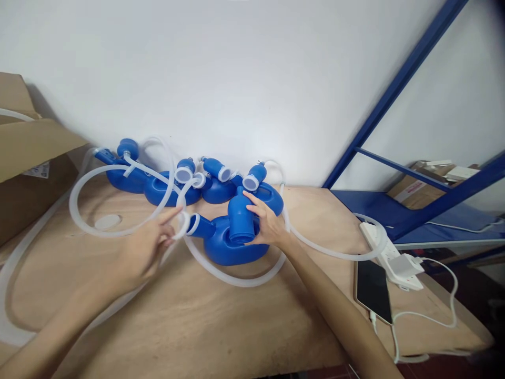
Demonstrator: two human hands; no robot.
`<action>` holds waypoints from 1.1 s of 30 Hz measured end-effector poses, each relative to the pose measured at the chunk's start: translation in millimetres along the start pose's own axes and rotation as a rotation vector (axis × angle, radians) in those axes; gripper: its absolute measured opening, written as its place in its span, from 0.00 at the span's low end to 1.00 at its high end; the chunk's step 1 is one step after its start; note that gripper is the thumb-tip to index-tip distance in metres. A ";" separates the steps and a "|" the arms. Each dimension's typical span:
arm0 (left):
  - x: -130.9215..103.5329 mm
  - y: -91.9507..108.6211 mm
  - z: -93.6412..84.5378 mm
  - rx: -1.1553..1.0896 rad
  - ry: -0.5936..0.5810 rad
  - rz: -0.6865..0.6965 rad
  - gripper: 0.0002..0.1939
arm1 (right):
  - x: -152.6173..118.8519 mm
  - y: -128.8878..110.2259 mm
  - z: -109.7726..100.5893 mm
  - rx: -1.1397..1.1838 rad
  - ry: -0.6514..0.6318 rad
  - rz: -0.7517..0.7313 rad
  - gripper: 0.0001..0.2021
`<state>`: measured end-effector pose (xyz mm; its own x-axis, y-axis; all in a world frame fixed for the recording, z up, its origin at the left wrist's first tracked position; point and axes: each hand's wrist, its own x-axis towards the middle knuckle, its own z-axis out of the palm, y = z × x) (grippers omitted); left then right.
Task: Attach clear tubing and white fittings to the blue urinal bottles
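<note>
My right hand is wrapped round a blue cup-shaped piece, its wide rim facing down toward me. Behind and below that piece lies a blue bottle on its side, its open neck with a pale rim pointing left. Between the fingers of my left hand is a white ring, held just left of the bottle's neck. Clear tubing loops round the front of the bottle.
Several blue bottles with caps and tubes line the wall. A cardboard box stands at left, a white disc near it. At right are a phone, a power strip and a blue rack.
</note>
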<state>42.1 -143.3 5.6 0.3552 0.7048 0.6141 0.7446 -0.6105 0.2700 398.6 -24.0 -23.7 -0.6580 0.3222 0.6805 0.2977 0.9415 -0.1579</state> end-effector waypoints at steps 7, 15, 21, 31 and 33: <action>45.6 21.2 52.8 -0.142 0.016 0.053 0.04 | -10.5 -3.4 2.0 -0.097 -0.060 0.044 0.55; 49.4 14.1 71.5 -0.216 0.025 -0.033 0.11 | -9.5 -13.7 19.4 -0.140 0.016 -0.096 0.48; 48.9 40.4 57.4 -0.223 0.257 0.108 0.05 | 17.4 -36.5 4.7 -0.030 0.091 0.014 0.55; 84.8 104.4 42.8 -0.139 0.418 0.429 0.08 | 26.5 -48.2 -44.0 -0.120 0.208 0.050 0.37; 88.3 105.3 41.7 -0.180 0.455 0.366 0.11 | 29.5 -53.3 -51.2 -0.113 0.243 0.061 0.35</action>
<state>175.4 -130.3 57.4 0.2637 0.2367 0.9351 0.4982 -0.8635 0.0781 398.7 -69.8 41.4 -0.4554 0.3321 0.8260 0.4160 0.8997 -0.1324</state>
